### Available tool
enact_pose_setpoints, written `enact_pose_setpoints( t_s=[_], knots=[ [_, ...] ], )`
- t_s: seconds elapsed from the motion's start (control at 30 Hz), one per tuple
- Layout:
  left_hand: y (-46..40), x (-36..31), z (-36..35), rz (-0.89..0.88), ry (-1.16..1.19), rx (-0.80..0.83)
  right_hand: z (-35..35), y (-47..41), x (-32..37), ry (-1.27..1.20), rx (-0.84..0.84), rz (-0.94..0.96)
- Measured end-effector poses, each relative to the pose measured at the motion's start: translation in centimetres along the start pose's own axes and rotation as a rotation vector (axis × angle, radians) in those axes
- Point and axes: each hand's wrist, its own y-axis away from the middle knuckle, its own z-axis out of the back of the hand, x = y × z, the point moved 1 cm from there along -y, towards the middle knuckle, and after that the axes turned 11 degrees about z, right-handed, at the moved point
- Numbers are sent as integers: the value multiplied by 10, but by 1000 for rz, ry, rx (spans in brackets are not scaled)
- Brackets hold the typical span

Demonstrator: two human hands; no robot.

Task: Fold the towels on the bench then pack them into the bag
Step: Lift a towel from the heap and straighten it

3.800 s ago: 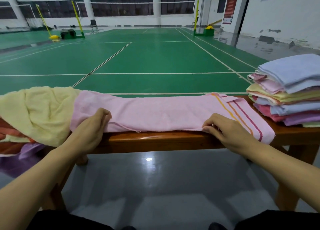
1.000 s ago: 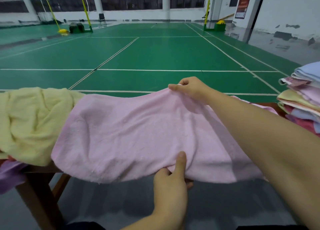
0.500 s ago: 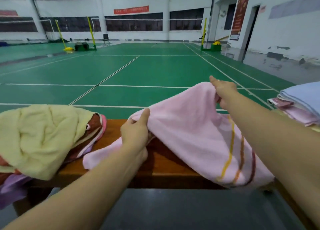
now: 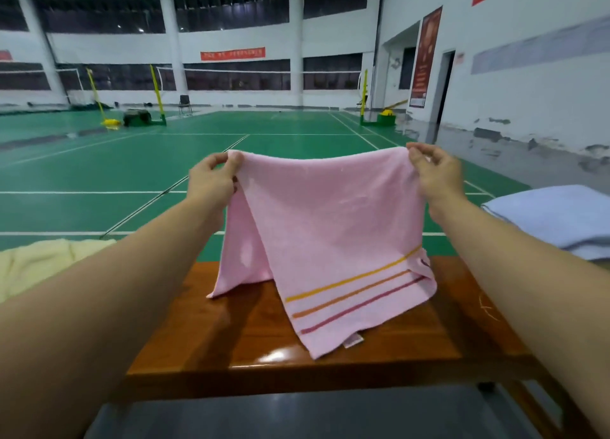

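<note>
Towel [image 4: 330,227] hangs doubled, fold edge level; left hand [image 4: 211,182], right hand [image 4: 435,174] pinch corners.

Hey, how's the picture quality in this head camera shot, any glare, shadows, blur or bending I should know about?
Head view: a bright glare spot on the bench near its front edge; the pink towel, pinched by the left hand and right hand, casts a dark shadow on the wood; the wide lens bends the hall's pillars and stretches the forearms; the blue towel at the right edge looks soft.
</note>
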Motion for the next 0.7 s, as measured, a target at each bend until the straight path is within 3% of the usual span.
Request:
enact_pose_setpoints(
  t_s=[0.13,0.33,0.47,0.7],
  knots=[
    [-15,-41,-4,-78,-50,-10,4,-14,29,-6,11,63],
    [-33,-88,-24,-55,-3,203,6,-41,57,28,65,170],
    [-40,-99,-32,-112,6,128,12,-50,55,25,-2,176],
    [-50,-93,-42,-61,71,79,14,-59,37,-1,-27,128]
  ],
)
